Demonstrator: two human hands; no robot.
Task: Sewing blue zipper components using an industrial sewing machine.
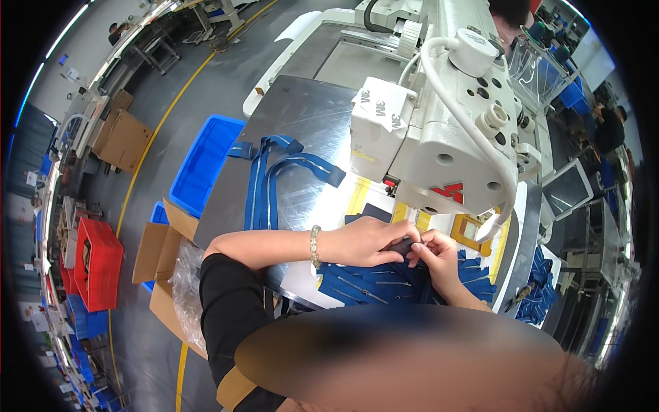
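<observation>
The room is a big workshop with a smooth grey floor point(171, 82). A yellow line point(161, 123) is painted across the floor. A blue plastic crate point(202, 165) stands beside the metal worktable point(302, 117), and open cardboard boxes point(154, 250) are just below the crate. More to the left, a red crate point(98, 264) stands by a row of shelves. Brown cartons point(122, 137) lie near the far wall. Long ceiling lamps point(65, 31) give bright white light. Other workstations point(590, 199) are at the right.

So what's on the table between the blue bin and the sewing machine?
Head view: blue zipper strips lie on the metal table between blue bin and sewing machine.
</observation>
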